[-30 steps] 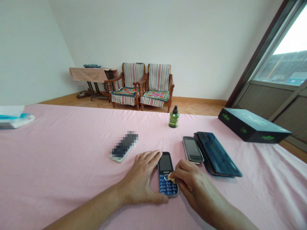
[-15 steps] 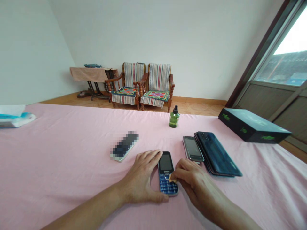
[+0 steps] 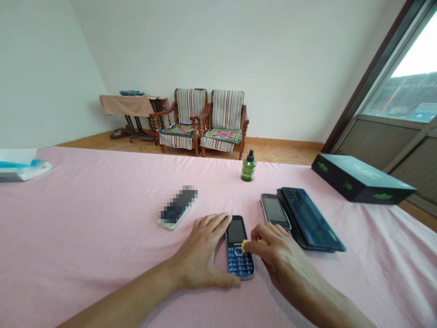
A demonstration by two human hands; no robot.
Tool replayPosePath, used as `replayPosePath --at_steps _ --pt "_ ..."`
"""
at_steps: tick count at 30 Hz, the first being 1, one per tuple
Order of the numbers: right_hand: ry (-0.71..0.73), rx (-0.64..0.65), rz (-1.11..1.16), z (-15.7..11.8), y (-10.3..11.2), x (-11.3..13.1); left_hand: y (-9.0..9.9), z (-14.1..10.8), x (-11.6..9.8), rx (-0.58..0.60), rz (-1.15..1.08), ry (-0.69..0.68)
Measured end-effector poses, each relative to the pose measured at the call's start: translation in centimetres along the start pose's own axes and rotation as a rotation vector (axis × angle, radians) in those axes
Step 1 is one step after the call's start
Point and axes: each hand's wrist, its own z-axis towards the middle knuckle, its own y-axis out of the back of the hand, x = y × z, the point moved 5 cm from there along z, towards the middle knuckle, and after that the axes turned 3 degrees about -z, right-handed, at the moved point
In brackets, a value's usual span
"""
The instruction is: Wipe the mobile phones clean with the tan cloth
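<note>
A blue keypad phone (image 3: pixel 241 264) lies face up on the pink cloth, its dark screen at the far end. My left hand (image 3: pixel 205 253) steadies it, with fingertips at the upper left edge and the thumb at the near end. Pinched in my right hand (image 3: pixel 275 250) is a small yellow wiping piece (image 3: pixel 244 246), either cloth or sponge. It touches the phone's face between the screen and the keys. A grey touch phone (image 3: pixel 276 211) lies just beyond my right hand, beside a stack of phones with a dark blue one (image 3: pixel 309 218) on top.
Left of the keypad phone lies another phone (image 3: pixel 177 209), blurred out in part. A green spray bottle (image 3: pixel 248 168) stands farther back. At the right is a black box (image 3: pixel 358 177); a white and blue packet (image 3: pixel 23 171) sits at the far left of the pink-covered surface (image 3: pixel 102 196).
My right hand has moved slightly up the phone with the yellow piece, from the upper keys towards the screen's lower edge. My left hand keeps its place.
</note>
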Motion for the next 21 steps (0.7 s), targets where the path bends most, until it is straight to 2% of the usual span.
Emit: replayPosePath --at_steps 3,9,14,21 --pt "0.033 0.008 -0.032 -0.2 0.2 0.1 0.0 0.0 0.0 0.000 -0.004 0.001" --pt "0.094 -0.063 0.028 -0.4 0.6 0.3 0.0 0.1 -0.1 0.006 -0.025 0.008" --pt "0.088 -0.029 0.083 -0.3 0.2 0.4 0.0 0.1 -0.1 0.007 -0.032 0.011" --pt "0.019 -0.029 0.348 -0.7 -0.8 -0.8 0.0 0.2 -0.1 0.038 0.007 0.026"
